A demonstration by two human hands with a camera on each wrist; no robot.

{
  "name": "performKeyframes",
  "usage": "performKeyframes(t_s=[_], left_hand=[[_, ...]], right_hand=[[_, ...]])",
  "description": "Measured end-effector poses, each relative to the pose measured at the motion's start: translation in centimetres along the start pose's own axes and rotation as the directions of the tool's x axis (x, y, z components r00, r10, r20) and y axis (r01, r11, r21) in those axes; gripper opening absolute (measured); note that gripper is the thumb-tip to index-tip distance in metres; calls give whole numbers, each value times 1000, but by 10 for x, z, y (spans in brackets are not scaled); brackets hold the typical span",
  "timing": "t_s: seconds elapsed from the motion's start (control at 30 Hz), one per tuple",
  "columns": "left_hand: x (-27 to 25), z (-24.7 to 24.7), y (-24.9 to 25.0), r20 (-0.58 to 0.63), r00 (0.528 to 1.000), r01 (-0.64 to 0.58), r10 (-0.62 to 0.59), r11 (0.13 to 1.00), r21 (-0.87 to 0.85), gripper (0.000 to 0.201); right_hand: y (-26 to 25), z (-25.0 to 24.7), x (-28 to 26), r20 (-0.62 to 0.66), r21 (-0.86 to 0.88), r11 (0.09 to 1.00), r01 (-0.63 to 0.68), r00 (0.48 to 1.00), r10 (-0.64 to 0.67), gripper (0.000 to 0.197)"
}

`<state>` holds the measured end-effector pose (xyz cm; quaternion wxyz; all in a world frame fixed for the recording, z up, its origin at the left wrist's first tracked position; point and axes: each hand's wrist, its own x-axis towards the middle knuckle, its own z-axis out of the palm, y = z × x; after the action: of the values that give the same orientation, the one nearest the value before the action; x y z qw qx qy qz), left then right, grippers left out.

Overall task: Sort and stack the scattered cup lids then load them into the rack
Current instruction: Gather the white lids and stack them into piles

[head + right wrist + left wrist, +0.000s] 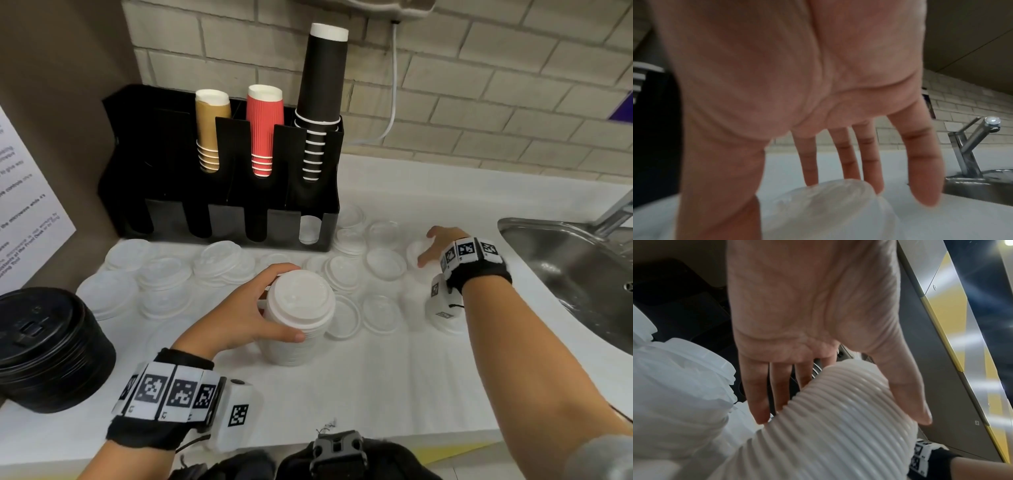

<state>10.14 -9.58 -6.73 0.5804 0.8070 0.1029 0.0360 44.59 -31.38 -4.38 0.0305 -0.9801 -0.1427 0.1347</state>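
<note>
Head view, left to right: black lid stack (51, 346) at the counter's (376, 394) left edge; rack (219, 192) in the back left corner, its front lid slots nearly all empty; left hand (239, 318) curled round a tall white lid stack (298, 318) at centre; loose clear lids (383, 263) strewn mid-counter. Right hand (435, 250), fingers spread, closing over one clear lid (828, 203) near the sink (565, 260). Step judged: gathering; next, lift it cleanly, seat it on a matching stack.
</note>
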Motion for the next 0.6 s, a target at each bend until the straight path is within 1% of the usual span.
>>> performKeyframes(t_s=[0.07,0.1,0.17,0.2,0.27,0.37,0.43,0.53,0.6], left_hand=[[0,0,0,0,1000,-3,3,1000,-2,81],[0,0,0,0,1000,-8,8,1000,-2,80],[-1,0,1,1,1000,-12,12,1000,-6,80],[-1,0,1,0,1000,-11,11,1000,-8,80],[-1,0,0,1,1000,-10,10,1000,-14,81],[-1,0,-1,-2,1000,7,-7,999,-36,88],[-2,0,-2,-4,1000,19,-19,999,-48,90],[-2,0,-3,-3,1000,17,-17,999,-50,87],[-1,0,-4,-3,1000,14,-14,998,-56,87]], right_hand=[[-13,-10,-20,-63,175,984,31,998,-20,77],[-22,-13,-33,-82,291,953,83,995,-61,75],[-39,-12,-62,-113,478,849,224,974,-194,68],[-48,-9,-77,-131,523,800,295,955,-267,63],[-65,-1,-107,-159,575,711,404,908,-387,55],[-81,14,-142,-179,625,615,481,855,-487,47],[-87,22,-158,-171,643,572,509,823,-541,51],[-91,30,-176,-158,671,497,550,762,-628,57],[-94,33,-183,-163,652,489,579,737,-656,56]])
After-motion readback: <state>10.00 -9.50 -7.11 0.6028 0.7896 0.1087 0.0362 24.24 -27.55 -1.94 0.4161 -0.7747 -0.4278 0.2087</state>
